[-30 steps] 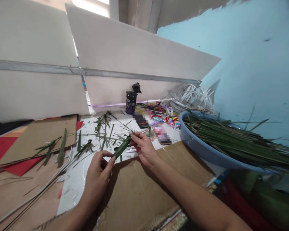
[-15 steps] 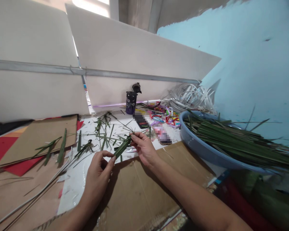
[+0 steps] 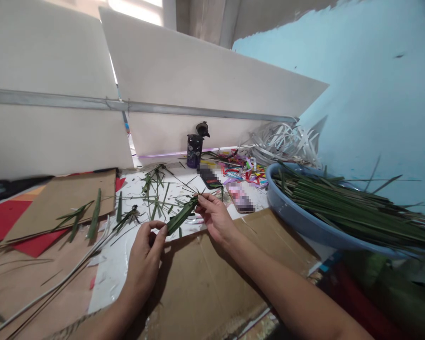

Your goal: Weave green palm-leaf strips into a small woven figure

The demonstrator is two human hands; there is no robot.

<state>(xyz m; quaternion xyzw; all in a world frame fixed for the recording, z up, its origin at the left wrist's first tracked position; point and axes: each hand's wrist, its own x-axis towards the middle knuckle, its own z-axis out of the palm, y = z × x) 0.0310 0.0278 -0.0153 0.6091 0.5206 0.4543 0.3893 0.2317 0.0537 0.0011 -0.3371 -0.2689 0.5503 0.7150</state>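
Note:
Between my two hands, above the edge of the cardboard sheet (image 3: 205, 274), is a folded green leaf piece (image 3: 182, 217) with thin strands sticking out at its far end. My left hand (image 3: 149, 250) pinches its near, lower end between thumb and fingers. At the far, upper end, the fingers of my right hand (image 3: 214, 215) are closed on it. Cut leaf scraps (image 3: 156, 182) lie scattered on the white surface beyond. Left of my hands is another small leaf piece with a dark knotted end (image 3: 132, 215).
A blue basin (image 3: 286, 215) at right holds long green leaves (image 3: 340, 208). Behind stand a dark bottle (image 3: 194, 151) with its lid up, two phones (image 3: 209, 177), colourful strips (image 3: 250, 174) and coiled white strips (image 3: 283, 144). At left lie brown card (image 3: 63, 203) and a white cord (image 3: 67, 278).
The view has shifted slightly. Both hands keep hold of the leaf piece, which shows a little more of its length beside my left fingertips.

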